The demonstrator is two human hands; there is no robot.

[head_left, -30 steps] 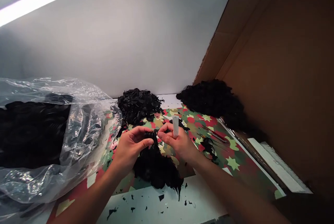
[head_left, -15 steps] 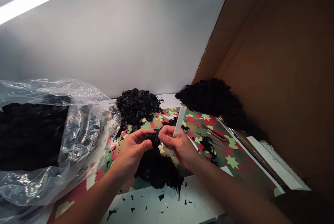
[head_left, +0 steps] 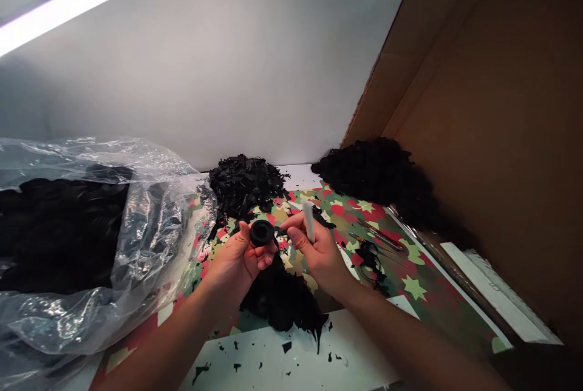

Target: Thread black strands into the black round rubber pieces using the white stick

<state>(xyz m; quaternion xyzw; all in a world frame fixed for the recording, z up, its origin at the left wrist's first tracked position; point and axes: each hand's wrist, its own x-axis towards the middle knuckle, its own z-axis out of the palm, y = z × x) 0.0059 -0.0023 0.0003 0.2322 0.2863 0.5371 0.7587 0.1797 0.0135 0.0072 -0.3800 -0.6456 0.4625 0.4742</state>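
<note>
Between the thumb and fingers of my left hand (head_left: 239,260) is a round black rubber part (head_left: 254,233), its centre hole facing me. My right hand (head_left: 324,260) is closed around a tool with a flat white handle (head_left: 309,224), which points upward. The tool's working end is hidden by the fingers. The right thumb and forefinger are close to the part's right edge, where a small dark bit shows; I cannot tell whether they pinch it. Beneath both hands lies a heap of black rubber parts (head_left: 285,300).
A clear plastic bag (head_left: 150,239) full of black ribbed parts stands at left. Black scraps (head_left: 246,183) are heaped behind my hands, a larger black pile (head_left: 378,172) behind right. Scissors (head_left: 367,269) and thin tools (head_left: 382,236) lie right, near a cardboard wall (head_left: 492,136).
My left hand has turned the rubber part so its round face and hole now show. My right hand has drawn slightly right, and the white handle has tipped more upright.
</note>
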